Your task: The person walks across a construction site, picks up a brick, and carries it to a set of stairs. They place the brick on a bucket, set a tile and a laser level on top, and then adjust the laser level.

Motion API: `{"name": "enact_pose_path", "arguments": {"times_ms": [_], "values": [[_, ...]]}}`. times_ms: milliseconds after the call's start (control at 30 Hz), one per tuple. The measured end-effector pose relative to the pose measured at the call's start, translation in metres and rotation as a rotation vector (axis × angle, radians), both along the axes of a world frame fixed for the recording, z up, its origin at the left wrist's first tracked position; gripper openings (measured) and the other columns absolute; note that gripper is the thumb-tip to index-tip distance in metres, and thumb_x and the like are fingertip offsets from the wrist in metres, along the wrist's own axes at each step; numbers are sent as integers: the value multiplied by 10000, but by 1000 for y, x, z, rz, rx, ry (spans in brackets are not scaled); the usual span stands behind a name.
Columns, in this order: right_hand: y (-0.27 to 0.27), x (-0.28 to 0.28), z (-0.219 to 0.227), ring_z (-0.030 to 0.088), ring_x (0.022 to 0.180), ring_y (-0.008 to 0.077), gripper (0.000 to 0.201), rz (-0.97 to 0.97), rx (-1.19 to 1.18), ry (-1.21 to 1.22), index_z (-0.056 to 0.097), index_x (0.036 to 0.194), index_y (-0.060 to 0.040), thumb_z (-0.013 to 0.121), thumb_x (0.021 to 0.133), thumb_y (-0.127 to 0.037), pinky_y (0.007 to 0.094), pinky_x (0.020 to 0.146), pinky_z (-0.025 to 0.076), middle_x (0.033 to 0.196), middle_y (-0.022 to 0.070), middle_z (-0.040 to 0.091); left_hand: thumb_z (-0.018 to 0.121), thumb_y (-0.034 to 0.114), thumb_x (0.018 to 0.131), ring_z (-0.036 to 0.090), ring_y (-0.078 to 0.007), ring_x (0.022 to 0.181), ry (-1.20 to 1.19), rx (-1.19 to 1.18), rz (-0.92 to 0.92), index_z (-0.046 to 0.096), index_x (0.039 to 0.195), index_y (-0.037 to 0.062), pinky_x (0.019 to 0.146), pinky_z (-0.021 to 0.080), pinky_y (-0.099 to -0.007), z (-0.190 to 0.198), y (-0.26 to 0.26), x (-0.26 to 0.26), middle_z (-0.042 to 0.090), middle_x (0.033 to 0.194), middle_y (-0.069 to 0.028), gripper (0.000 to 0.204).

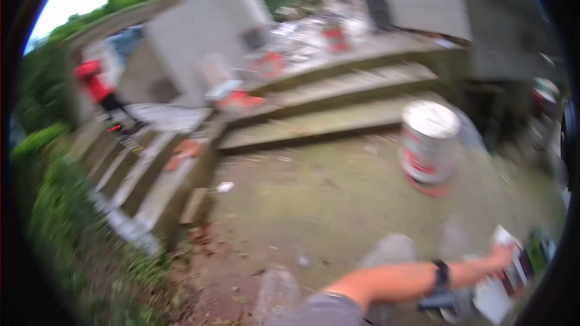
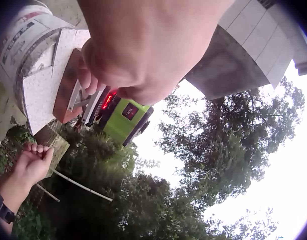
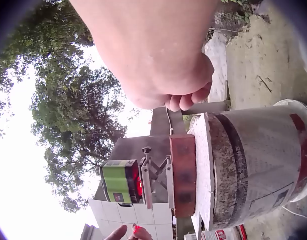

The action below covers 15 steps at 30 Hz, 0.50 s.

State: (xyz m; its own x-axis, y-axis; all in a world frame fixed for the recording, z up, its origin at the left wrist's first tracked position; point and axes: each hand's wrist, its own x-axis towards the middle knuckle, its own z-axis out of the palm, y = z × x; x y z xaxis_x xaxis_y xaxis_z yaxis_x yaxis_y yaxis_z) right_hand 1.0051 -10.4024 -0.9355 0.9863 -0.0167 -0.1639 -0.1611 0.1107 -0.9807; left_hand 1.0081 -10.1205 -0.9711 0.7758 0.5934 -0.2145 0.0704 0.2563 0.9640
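A green laser level (image 3: 121, 182) with red light showing is mounted on a small metal scissor stand (image 3: 156, 180). Under the stand lie a red brick (image 3: 183, 175) and a white slab (image 3: 204, 170), stacked on a bucket (image 3: 263, 160). My left hand (image 2: 138, 55) is beside the stand, its fingertips overlapping the metal in the left wrist view. From the right wrist view, its thumb and finger are apart, with red light on one fingertip. My right hand (image 3: 163, 70) is near the stack, fingers loosely curled around nothing; the left wrist view shows its palm.
Concrete steps (image 1: 326, 118) rise ahead, with a white bucket (image 1: 429, 145) standing near them. Orange bricks (image 1: 183, 154) lie on the left stairs, where a person in red (image 1: 93, 81) is up top. Grass (image 1: 66, 223) borders the left side.
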Motion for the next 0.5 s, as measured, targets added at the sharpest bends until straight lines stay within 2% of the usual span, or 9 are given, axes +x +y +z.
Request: {"name": "enact_pose_path", "arguments": {"times_ms": [33, 67, 100, 133, 167, 200, 233, 300, 500], "values": [[3, -3, 11, 491, 611, 170, 236, -144, -101, -38, 673, 805, 0, 643, 932, -197, 348, 597, 437, 698, 54, 565, 407, 292, 985, 658, -363, 993, 155, 794, 55, 490, 1370, 101, 834, 522, -528, -51, 10, -1, 690, 1083, -163, 437], [8, -6, 30, 641, 1010, 197, 356, 118, -442, -244, 648, 1197, 42, 503, 983, -202, 335, 882, 513, 1146, 115, 678, 443, 365, 998, 672, -291, 980, 221, 1087, -359, 525, 1329, 86, 799, 545, -471, -13, 36, -32, 695, 1059, -141, 440], [9, -14, 47, 633, 992, 190, 341, 55, -441, -285, 639, 1220, 36, 526, 972, -169, 335, 890, 504, 1144, 117, 679, 480, 324, 983, 671, -212, 869, 298, 474, -572, 581, 1238, 74, 721, 549, -401, 58, 47, -73, 695, 986, -96, 371], [5, -14, 62, 620, 834, 135, 278, 8, -563, -439, 667, 1158, 11, 556, 968, -159, 281, 750, 508, 989, 57, 690, 491, 245, 975, 635, -169, 776, 206, 107, -342, 614, 1122, 61, 680, 531, -344, 123, 33, -102, 678, 905, -55, 265], [-14, 12, 50, 523, 662, 49, 191, 76, 88, -136, 686, 1022, -31, 578, 970, -180, 205, 587, 418, 806, -27, 627, 518, 203, 957, 612, -175, 808, 141, -159, -225, 598, 1089, 55, 698, 524, -344, 147, 23, -109, 646, 933, -59, 214], [-3, 12, 72, 423, 571, 18, 163, 34, -6, -165, 653, 896, -43, 632, 940, -199, 199, 491, 314, 711, -60, 557, 545, 217, 948, 593, -191, 874, 174, -185, -163, 567, 1118, 24, 726, 520, -349, 152, 17, -105, 601, 1005, -88, 258], [1, 16, 79, 444, 553, 17, 146, 15, -179, -197, 653, 915, -64, 607, 957, -196, 187, 482, 326, 696, -48, 561, 570, 203, 936, 581, -204, 923, 133, -203, -203, 534, 1143, 6, 739, 521, -355, 148, 16, -103, 562, 1073, -108, 288], [9, 23, 87, 496, 577, 47, 174, 74, -178, -187, 662, 923, -19, 635, 930, -190, 207, 508, 397, 724, -5, 598, 567, 160, 936, 586, -214, 929, 120, -257, -199, 516, 1146, -13, 749, 524, -359, 145, 11, -99, 562, 1081, -116, 277], [42, 42, 76, 542, 602, 78, 236, 241, -283, -224, 650, 1004, 7, 618, 939, -218, 234, 535, 440, 792, 7, 614, 562, 132, 935, 609, -217, 924, 113, -260, -215, 516, 1133, -17, 753, 549, -350, 147, 7, -85, 579, 1080, -116, 251]]}}
